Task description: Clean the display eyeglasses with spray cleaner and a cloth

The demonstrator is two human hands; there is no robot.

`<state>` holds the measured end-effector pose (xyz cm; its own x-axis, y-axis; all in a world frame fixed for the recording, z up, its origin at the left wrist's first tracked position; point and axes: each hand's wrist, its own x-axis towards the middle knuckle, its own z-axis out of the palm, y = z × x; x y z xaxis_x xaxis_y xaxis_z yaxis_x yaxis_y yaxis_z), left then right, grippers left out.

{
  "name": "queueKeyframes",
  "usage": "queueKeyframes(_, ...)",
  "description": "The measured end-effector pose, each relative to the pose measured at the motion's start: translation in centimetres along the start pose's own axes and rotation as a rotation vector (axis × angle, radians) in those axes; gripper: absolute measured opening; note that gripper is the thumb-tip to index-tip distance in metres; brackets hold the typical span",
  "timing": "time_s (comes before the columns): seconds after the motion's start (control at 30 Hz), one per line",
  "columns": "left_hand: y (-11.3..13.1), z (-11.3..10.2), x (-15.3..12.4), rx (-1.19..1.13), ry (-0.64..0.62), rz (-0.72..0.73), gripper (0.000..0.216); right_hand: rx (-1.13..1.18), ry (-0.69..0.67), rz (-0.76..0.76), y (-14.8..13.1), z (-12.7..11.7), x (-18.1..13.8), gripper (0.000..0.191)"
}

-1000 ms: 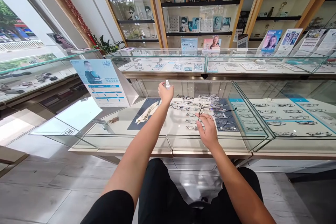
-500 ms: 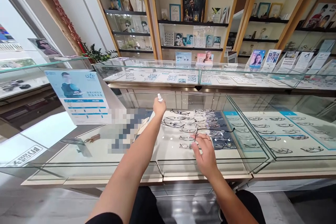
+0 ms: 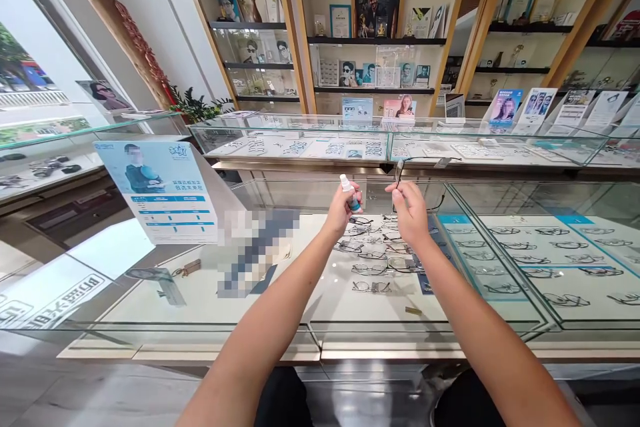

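My left hand (image 3: 343, 209) is wrapped round a small spray bottle (image 3: 355, 202) with a white top and a blue-green label, its top pointing up. To the right, my right hand (image 3: 411, 212) pinches a pair of eyeglasses (image 3: 399, 173) by the frame. One temple arm stretches off to the right above the hand, and the other shows lower behind the fingers. Bottle and eyeglasses are apart, both held above the glass counter. Beneath them, rows of eyeglass frames (image 3: 371, 269) lie inside the display case (image 3: 320, 310).
A blue-and-white sign (image 3: 160, 193) stands on the counter's left. Near it are a small clear stand (image 3: 161, 285) and a brown tag (image 3: 187, 267). Another glass case (image 3: 300, 163) runs behind, with several cards on top. Shelves (image 3: 375, 43) line the back wall.
My left hand has moved right with the spray bottle, turning so its label shows. My right hand has lifted the eyeglasses up and away from me. The view has shifted slightly.
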<state>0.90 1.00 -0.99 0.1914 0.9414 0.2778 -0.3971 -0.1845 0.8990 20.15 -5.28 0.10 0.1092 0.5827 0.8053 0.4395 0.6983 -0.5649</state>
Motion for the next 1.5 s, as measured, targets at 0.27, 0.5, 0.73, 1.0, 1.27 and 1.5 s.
queueKeyframes(0.27,1.6,2.1,-2.3,-0.149,-0.257,-0.142,0.078,0.132,-0.153,0.095,1.8,0.5,-1.4,0.038)
queueKeyframes(0.5,1.4,1.9,-1.9,0.138,-0.173,-0.034,0.07,0.364,-0.294,0.285,1.6,0.0,-1.2,0.044)
queueKeyframes(0.73,1.2,1.5,-1.8,0.38,-0.157,0.092,0.063,0.501,-0.433,0.355,0.4,0.2,-1.5,0.048)
queueKeyframes(1.0,1.5,1.7,-1.8,0.353,-0.169,0.071,0.059,0.568,-0.44,0.366,-0.2,0.3,-1.5,0.046)
queueKeyframes(1.27,1.5,1.9,-2.5,0.595,-0.232,0.124,0.059,0.702,-0.274,0.484,0.5,-0.2,-0.7,0.035)
queueKeyframes(1.5,0.9,2.5,-3.4,0.751,-0.286,0.083,0.056,0.792,-0.224,0.501,0.2,-0.3,-0.4,0.034)
